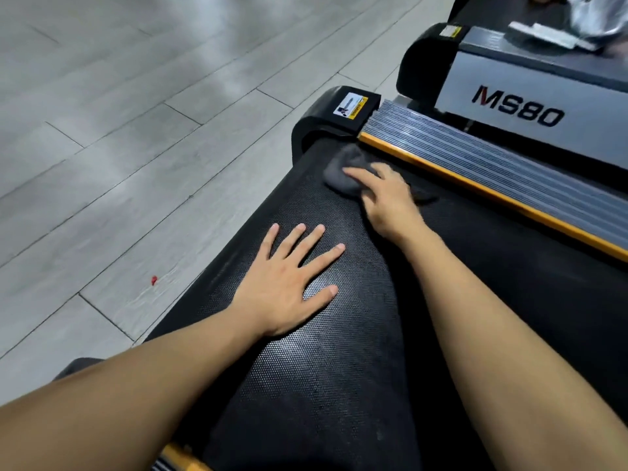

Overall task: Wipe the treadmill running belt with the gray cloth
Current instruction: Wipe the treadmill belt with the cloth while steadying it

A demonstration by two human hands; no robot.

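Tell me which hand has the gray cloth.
The right hand, far up the running belt, grips the gray cloth; the left hand rests flat, empty.

grey plank floor [136, 96], 2nd treadmill [516, 100], red speck [154, 280]
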